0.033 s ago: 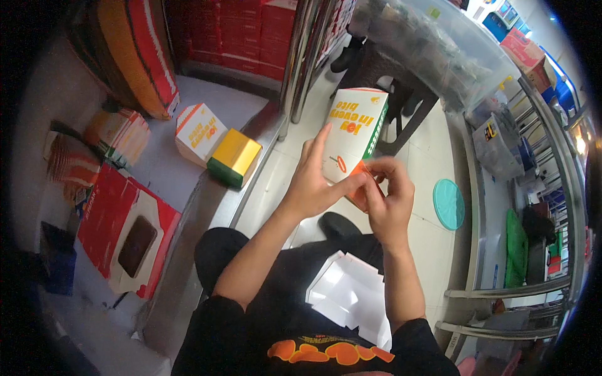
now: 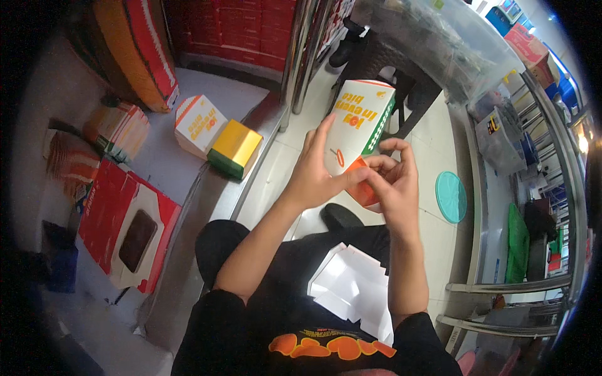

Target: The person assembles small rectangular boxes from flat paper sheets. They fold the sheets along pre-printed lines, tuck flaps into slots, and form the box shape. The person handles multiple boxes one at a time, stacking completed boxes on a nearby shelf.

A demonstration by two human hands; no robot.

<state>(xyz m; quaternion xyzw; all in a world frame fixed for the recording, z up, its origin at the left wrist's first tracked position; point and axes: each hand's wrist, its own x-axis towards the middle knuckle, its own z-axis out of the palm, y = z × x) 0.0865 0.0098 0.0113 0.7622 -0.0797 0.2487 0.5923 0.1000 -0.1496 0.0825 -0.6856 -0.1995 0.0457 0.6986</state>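
A white, green and orange food carton point(image 2: 354, 122) is held up in front of my lap, tilted, its peaked end pointing away. My left hand point(image 2: 313, 166) is closed along its left side, fingers on the white panel and thumb near the bottom. At the near end my right hand point(image 2: 396, 185) pinches an orange flap point(image 2: 362, 188) between thumb and forefinger, the other fingers loosely curled. On my lap lies an unfolded carton blank point(image 2: 351, 285), white inside face up. What the fingers behind the carton do is hidden.
On the low ledge at left are a white carton point(image 2: 200, 125), a yellow-and-green box point(image 2: 234, 150), stacked flat cartons point(image 2: 118, 133) and a red box point(image 2: 110, 210) bearing a dark phone-like slab point(image 2: 138, 240). A stool point(image 2: 392, 69), teal lid point(image 2: 451, 197) and metal rack point(image 2: 511, 287) stand beyond.
The carton and both hands have shifted slightly right. My right fingers have spread a little, and more of the orange flap shows at the carton's near end.
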